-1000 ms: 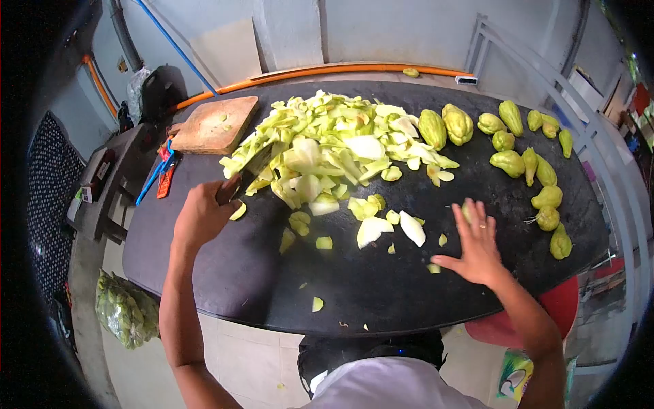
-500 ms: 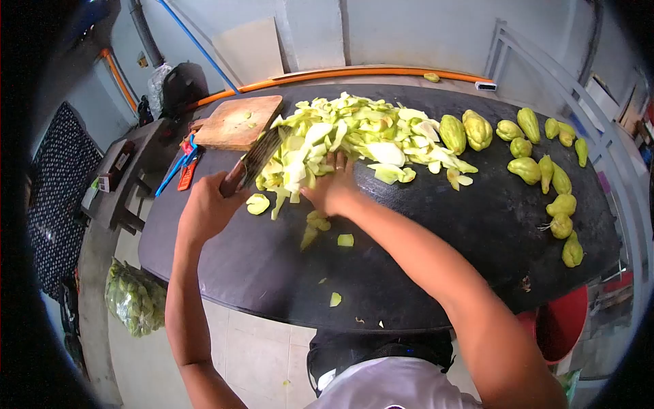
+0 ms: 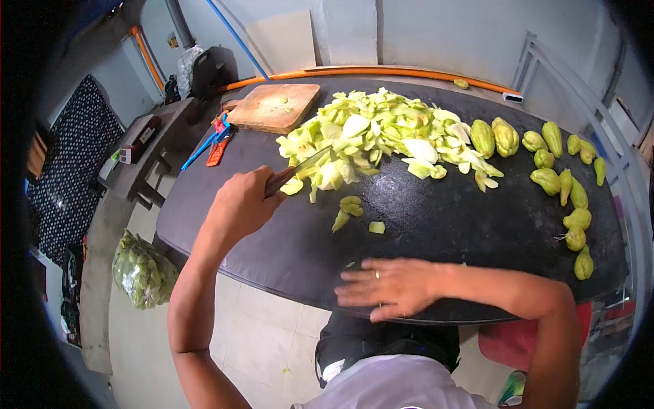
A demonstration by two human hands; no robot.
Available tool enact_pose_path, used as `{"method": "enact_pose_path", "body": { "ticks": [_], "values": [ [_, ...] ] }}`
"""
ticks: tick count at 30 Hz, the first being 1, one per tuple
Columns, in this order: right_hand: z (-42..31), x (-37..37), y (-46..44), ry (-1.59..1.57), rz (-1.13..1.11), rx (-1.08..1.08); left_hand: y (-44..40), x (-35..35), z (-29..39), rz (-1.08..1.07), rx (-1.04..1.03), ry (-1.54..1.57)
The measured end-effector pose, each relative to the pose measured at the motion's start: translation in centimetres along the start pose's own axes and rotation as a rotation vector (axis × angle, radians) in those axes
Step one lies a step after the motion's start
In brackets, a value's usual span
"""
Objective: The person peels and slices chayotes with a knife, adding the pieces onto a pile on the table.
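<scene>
My left hand [image 3: 245, 200] is closed round the dark handle of a knife [image 3: 302, 168], whose blade reaches over the left edge of a heap of pale green slices [image 3: 381, 129]. Fingers spread and slightly blurred, my right hand [image 3: 390, 286] is low over the front edge of the black table [image 3: 293, 252]. A few loose pieces [image 3: 349, 208] and a small square piece [image 3: 377, 227] lie between the heap and my right hand. Whole green chayotes [image 3: 505, 137] sit to the right of the heap, several more along the table's right side.
A wooden board [image 3: 276, 108] lies at the back left, with blue and orange tools [image 3: 216, 146] beside it. A bag of green produce [image 3: 142, 273] stands on the floor at left. A red container [image 3: 504, 344] is below the front right edge.
My right hand has swept left to the heap, then down to the front edge. Loose slices at the front middle have joined the heap. The knife stays in my left hand, its blade now lower.
</scene>
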State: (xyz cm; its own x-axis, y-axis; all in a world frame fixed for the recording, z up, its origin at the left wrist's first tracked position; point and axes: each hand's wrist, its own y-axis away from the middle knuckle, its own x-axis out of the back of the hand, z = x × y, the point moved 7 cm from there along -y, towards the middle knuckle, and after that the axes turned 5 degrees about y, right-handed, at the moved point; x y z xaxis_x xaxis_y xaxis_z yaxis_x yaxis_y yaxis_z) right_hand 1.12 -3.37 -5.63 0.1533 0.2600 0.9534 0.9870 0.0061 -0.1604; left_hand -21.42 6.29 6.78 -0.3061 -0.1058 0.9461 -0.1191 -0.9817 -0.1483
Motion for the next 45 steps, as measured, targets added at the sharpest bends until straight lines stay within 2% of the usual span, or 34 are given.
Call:
{"method": "enact_pose_path", "body": {
  "ticks": [2,4,6,9,11,13,14,16,17,20,22,24,26,28,30,31,32,33,34,35,36,37,38,40,42,43,45],
  "values": [
    [4.1,-0.3,-1.0,0.130,-0.117,-0.055,0.1,-0.3,-0.2,0.020,-0.010,0.003],
    [10.9,0.8,-1.8,0.078,0.007,-0.209,0.6,-0.1,0.2,0.027,0.012,-0.006],
    [16.7,1.8,-2.6,0.235,0.099,-0.214,1.1,0.6,0.4,0.051,0.031,-0.036],
    [19.6,4.4,-3.1,0.108,0.034,-0.397,1.2,1.7,0.7,0.077,0.044,-0.137],
    [18.7,9.0,-2.1,0.157,0.128,-0.618,1.1,2.6,0.8,0.084,0.046,-0.235],
    [14.9,13.3,-1.5,0.357,0.495,-0.604,1.1,2.4,1.9,0.097,-0.042,-0.302],
    [11.5,15.0,-1.9,0.545,0.813,-0.465,0.9,2.2,3.0,0.102,-0.103,-0.332],
    [9.0,14.5,-5.6,0.649,0.780,-0.485,0.2,1.4,5.2,0.062,-0.175,-0.289],
    [9.9,13.1,-7.5,0.884,0.640,-0.478,-0.1,1.3,6.4,0.044,-0.215,-0.274],
    [11.7,12.9,-7.5,0.836,0.710,-0.451,0.2,2.1,7.9,0.100,-0.282,-0.278],
    [14.4,12.7,-5.2,0.975,0.621,-0.543,1.1,4.4,7.2,0.089,-0.290,-0.196],
    [18.0,11.5,-1.0,0.869,0.350,-0.788,2.1,6.7,6.3,0.075,-0.314,-0.287],
    [18.7,10.5,3.5,0.840,0.428,-0.893,2.8,8.1,5.1,0.056,-0.170,-0.198],
    [17.9,10.8,7.3,0.736,0.498,-0.963,3.3,8.0,3.7,0.073,-0.112,-0.140],
    [17.8,13.0,12.0,0.457,0.475,-1.043,3.5,6.2,3.1,0.056,0.015,0.028],
    [18.6,14.3,15.7,0.166,0.685,-1.101,3.7,5.3,2.8,0.045,0.081,0.106],
    [19.7,15.5,20.0,-0.134,0.889,-1.138,3.9,3.9,3.2,0.051,0.024,0.225],
    [20.4,17.4,23.9,0.443,0.892,-1.051,4.1,2.0,3.6,-0.003,0.009,0.307],
    [19.0,19.2,27.4,0.304,0.923,-1.381,4.3,0.4,4.5,-0.055,-0.007,0.389],
    [20.1,19.9,31.1,0.448,0.883,-1.465,4.7,-1.1,6.7,-0.197,-0.053,0.458],
    [21.7,19.5,34.2,0.535,0.749,-1.530,5.2,-2.4,9.2,-0.338,-0.098,0.528],
    [23.3,19.2,36.0,0.340,0.599,-1.644,5.2,-4.0,11.9,-0.521,-0.215,0.449],
    [24.1,18.8,37.2,0.305,0.614,-1.738,5.4,-5.5,14.4,-0.700,-0.332,0.366],
    [24.0,18.1,37.4,0.229,0.650,-1.926,5.7,-8.7,18.1,-0.861,-0.555,0.443],
    [24.2,16.9,36.9,0.168,0.476,-2.037,4.1,-10.7,19.2,-0.857,-0.621,0.482],
    [24.3,15.7,37.6,-0.113,0.594,-2.053,3.7,-11.1,19.6,-0.858,-0.652,0.501],
    [24.8,13.5,38.6,-0.571,0.807,-1.993,0.8,-9.3,18.3,-0.641,-0.572,0.367]
  ]
}}
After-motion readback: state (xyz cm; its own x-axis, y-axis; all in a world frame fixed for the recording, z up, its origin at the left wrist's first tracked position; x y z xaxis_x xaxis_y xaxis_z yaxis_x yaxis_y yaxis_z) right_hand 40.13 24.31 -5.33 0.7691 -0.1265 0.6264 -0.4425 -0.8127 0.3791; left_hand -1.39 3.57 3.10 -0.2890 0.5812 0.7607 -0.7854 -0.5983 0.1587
